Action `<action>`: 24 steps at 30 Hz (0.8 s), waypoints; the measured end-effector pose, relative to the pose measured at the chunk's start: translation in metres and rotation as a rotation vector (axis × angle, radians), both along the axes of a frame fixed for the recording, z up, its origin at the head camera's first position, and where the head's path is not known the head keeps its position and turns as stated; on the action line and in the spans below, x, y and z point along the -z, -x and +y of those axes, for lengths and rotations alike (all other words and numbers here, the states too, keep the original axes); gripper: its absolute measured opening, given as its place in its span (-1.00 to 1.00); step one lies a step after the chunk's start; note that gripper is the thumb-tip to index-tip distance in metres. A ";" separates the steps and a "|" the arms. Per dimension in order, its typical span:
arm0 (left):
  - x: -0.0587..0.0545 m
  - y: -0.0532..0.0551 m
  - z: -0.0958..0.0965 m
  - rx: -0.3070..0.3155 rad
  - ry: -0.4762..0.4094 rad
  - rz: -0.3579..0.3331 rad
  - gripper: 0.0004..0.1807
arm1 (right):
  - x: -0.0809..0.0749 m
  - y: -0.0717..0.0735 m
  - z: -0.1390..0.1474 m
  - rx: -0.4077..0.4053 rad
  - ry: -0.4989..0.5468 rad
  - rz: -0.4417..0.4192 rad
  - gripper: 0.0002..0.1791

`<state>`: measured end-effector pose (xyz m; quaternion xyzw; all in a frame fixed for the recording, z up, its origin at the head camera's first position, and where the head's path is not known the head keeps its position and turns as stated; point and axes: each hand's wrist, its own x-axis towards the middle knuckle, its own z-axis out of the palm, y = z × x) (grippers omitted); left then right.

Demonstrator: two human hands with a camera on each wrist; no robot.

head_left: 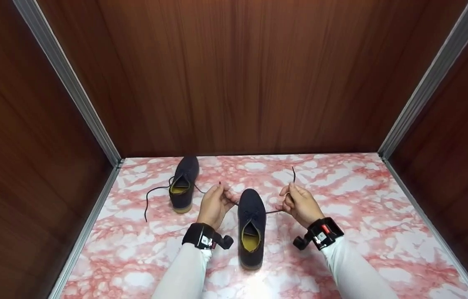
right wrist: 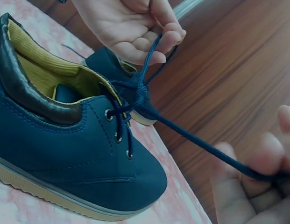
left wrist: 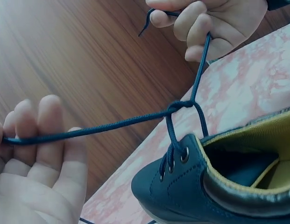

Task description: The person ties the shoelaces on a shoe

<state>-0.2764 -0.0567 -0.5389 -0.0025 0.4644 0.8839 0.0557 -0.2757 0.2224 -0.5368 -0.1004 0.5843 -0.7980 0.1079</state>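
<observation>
Left fingers (left wrist: 50, 114) hold a lace (left wrist: 116, 124) whose crossing (left wrist: 178, 107) only wrist views resolve.

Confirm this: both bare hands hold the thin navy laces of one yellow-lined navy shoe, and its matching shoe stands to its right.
Wrong side: the matching shoe stands left of the other shoe, as the head view shows. The left hand and right hand do hold the latter's laces.

pale long sleeves (head_left: 184, 272), black wrist bands (head_left: 193, 233) both sides, silver-white plates (head_left: 321, 236) on top, red patch (head_left: 325, 229) on right one, stubby black stalks (head_left: 228, 242), bare hands (head_left: 213, 205)
</observation>
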 end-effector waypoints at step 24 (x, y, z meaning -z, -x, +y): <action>0.025 0.002 -0.027 -0.089 0.197 -0.116 -0.81 | 0.032 0.001 0.015 0.166 -0.125 -0.135 -0.48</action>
